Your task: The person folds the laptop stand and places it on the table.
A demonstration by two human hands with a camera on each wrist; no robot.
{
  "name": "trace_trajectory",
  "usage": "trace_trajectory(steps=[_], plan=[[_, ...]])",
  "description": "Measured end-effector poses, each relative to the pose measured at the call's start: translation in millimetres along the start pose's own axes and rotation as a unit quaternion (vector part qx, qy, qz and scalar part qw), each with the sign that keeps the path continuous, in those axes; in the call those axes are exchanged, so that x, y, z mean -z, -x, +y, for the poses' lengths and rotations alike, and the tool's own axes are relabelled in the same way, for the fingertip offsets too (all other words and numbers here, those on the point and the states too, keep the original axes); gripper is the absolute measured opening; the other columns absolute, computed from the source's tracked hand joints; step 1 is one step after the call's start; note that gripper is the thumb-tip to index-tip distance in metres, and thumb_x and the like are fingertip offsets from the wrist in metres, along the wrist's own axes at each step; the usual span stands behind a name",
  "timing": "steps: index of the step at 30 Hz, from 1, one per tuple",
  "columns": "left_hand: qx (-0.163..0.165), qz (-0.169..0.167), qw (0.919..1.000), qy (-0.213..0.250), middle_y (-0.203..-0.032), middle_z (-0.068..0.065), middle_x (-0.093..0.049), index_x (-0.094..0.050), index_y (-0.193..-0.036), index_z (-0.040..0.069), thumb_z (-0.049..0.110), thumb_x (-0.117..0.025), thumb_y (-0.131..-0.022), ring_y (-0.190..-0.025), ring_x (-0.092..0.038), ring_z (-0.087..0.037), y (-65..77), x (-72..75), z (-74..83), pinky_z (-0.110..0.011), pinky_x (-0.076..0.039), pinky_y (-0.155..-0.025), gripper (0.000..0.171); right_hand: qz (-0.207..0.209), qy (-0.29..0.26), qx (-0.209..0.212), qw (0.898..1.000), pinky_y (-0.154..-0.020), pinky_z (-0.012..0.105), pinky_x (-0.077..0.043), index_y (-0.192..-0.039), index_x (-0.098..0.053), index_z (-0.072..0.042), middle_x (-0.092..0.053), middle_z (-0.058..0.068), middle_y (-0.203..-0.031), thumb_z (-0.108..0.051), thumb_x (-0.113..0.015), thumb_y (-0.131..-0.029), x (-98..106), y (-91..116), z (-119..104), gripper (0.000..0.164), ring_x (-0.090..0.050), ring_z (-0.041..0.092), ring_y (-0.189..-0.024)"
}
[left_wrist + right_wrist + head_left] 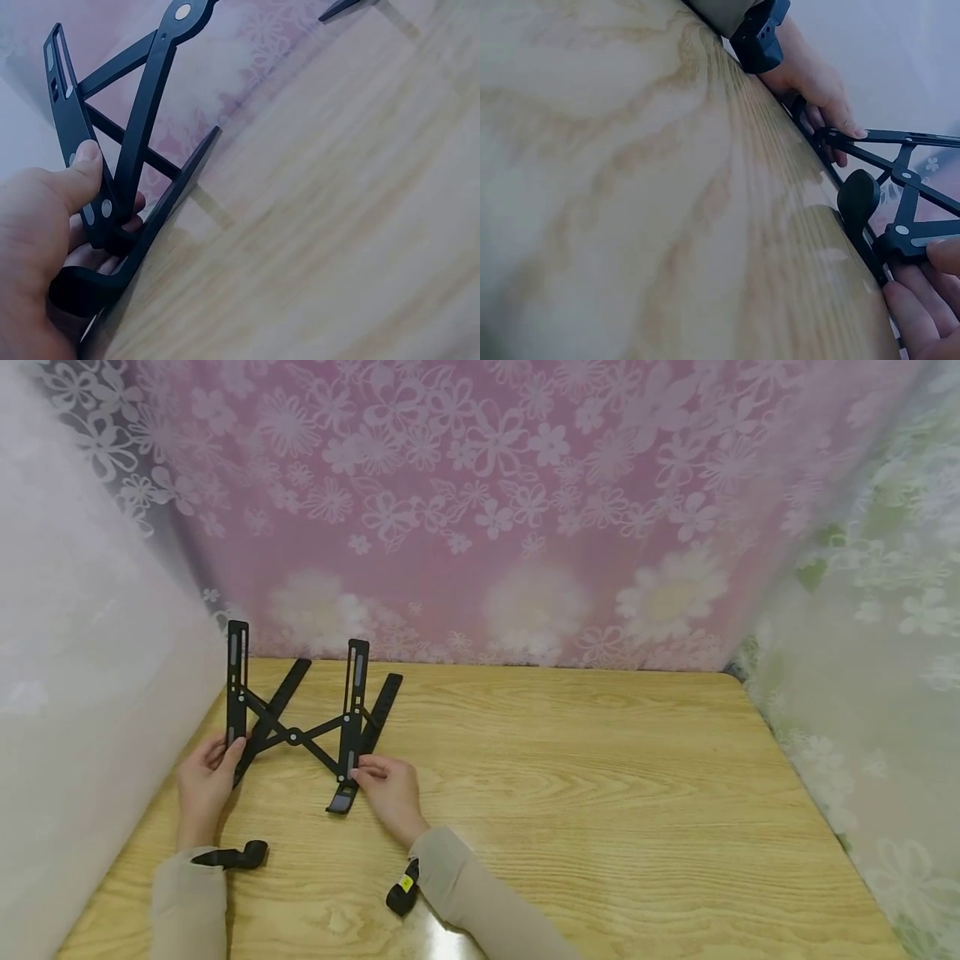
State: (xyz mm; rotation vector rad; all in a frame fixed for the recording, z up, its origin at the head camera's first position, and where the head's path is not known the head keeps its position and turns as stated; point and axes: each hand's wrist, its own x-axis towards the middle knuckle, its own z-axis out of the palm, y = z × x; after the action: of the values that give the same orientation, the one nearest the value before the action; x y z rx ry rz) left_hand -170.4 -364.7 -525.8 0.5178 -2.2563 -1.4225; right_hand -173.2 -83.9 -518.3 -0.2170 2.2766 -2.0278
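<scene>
A black folding laptop stand (pixel 294 737) stands unfolded at the left of the table, its crossed bars spread and its two long arms tilted up. My left hand (pixel 206 777) grips the lower end of the left arm, thumb on the front face and fingers behind, as the left wrist view shows at the stand (pixel 142 112). The right hand (pixel 390 793) pinches the lower end of the right arm between thumb and fingers. In the right wrist view both hands hold the stand (pixel 906 176) near its hooked front ends; part of the right hand (pixel 930 307) is cut off.
The wooden table (pixel 600 793) reaches to a pink floral curtain (pixel 480 527) behind. Pale sheets hang on the left (pixel 90 652) and right (pixel 862 693) sides. Black cameras are strapped to the left wrist (pixel 240 856) and right wrist (pixel 402 893).
</scene>
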Motion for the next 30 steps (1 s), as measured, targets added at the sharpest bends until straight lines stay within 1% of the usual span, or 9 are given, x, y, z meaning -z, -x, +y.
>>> trace_trajectory(steps=[4, 7, 15, 19, 24, 30], plan=[[0.005, -0.003, 1.0000, -0.003, -0.098, 0.023, -0.065, -0.063, -0.126, 0.000, 0.036, -0.066, -0.096, -0.086, -0.057, 0.016, 0.5, 0.1, 3.8, -0.003, -0.045, -0.075, 0.047, 0.001, -0.008, 0.024, 1.000, -0.078, 0.020, -0.055, -0.112, -0.074, -0.003, -0.075, 0.002, -0.101, -0.011, -0.074, -0.090, 1, 1, 2, 0.024, -0.070, 0.005, -0.089], [0.011, -0.002, 0.9999, -0.001, -0.099, 0.023, -0.065, -0.063, -0.125, -0.002, 0.033, -0.066, -0.096, -0.086, -0.056, 0.017, 1.8, 0.3, 6.7, -0.003, -0.045, -0.075, 0.045, -0.001, -0.013, 0.040, 0.999, -0.079, 0.018, -0.054, -0.116, -0.073, 0.000, -0.074, 0.004, -0.104, -0.010, -0.072, -0.091, 0, 3, 5, 0.026, -0.070, 0.006, -0.090], [0.012, 0.006, 0.9999, 0.009, -0.096, 0.020, -0.064, -0.063, -0.125, -0.002, 0.032, -0.067, -0.096, -0.085, -0.057, 0.014, 5.0, -1.6, 11.1, -0.004, -0.046, -0.075, 0.046, 0.010, -0.004, 0.081, 0.997, -0.080, 0.018, -0.054, -0.116, -0.072, 0.001, -0.075, 0.006, -0.101, -0.008, -0.071, -0.092, -2, 4, 8, 0.025, -0.070, 0.008, -0.091], [0.017, 0.016, 0.9995, 0.022, -0.093, 0.021, -0.064, -0.064, -0.124, -0.003, 0.030, -0.069, -0.094, -0.085, -0.059, 0.012, 6.8, -2.8, 11.7, -0.005, -0.046, -0.075, 0.044, 0.012, -0.009, 0.082, 0.997, -0.080, 0.018, -0.054, -0.115, -0.072, 0.001, -0.075, 0.008, -0.101, -0.008, -0.071, -0.092, -1, 5, 7, 0.025, -0.071, 0.009, -0.092], [0.022, 0.026, 0.9987, 0.039, -0.089, 0.023, -0.065, -0.065, -0.121, -0.005, 0.026, -0.072, -0.092, -0.082, -0.061, 0.013, 7.6, -4.3, 12.9, -0.005, -0.047, -0.074, 0.043, 0.019, -0.006, 0.082, 0.996, -0.079, 0.018, -0.054, -0.115, -0.072, 0.003, -0.075, 0.008, -0.100, -0.006, -0.070, -0.092, 0, 7, 7, 0.024, -0.071, 0.010, -0.091], [0.032, 0.034, 0.9966, 0.069, -0.084, 0.025, -0.067, -0.067, -0.117, -0.004, 0.021, -0.075, -0.090, -0.078, -0.063, 0.012, 6.8, -5.0, 15.1, -0.006, -0.048, -0.071, 0.038, 0.008, 0.008, 0.078, 0.997, -0.080, 0.017, -0.054, -0.116, -0.071, 0.002, -0.074, 0.008, -0.102, -0.006, -0.069, -0.093, 3, 6, 5, 0.025, -0.070, 0.007, -0.091]])
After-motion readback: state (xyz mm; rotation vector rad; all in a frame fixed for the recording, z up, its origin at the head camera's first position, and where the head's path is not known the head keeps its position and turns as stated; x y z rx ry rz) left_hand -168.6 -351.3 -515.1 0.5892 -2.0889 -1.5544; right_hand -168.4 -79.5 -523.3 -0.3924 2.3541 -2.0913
